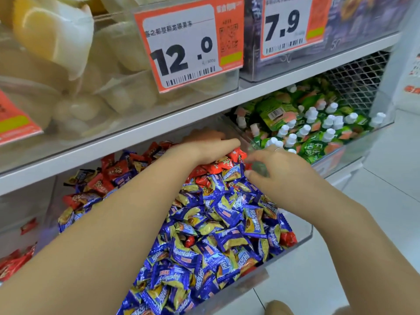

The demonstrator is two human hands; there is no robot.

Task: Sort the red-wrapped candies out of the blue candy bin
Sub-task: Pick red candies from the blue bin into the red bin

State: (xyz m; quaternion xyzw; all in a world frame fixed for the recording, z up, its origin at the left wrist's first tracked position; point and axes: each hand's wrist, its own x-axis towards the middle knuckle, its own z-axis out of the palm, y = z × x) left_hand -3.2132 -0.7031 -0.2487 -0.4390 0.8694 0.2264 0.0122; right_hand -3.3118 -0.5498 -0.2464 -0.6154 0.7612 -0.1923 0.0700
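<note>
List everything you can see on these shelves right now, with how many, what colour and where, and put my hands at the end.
blue candies: many, blue and gold wrappers, filling the clear bin on the lower shelf
red candies: many, red wrappers, heaped at the back and left of that bin, a few strays at its front right
clear bin: one, transparent, lower shelf, centre
green pouches: many, green with white caps, bin to the right
price tag 12.0: one, orange and white, upper shelf
price tag 7.9: one, orange and white, upper right
pale packs: several, cream and yellow, upper left bin
left hand: on the red candies at the back
right hand: blurred, fingers curled over the pile
</note>
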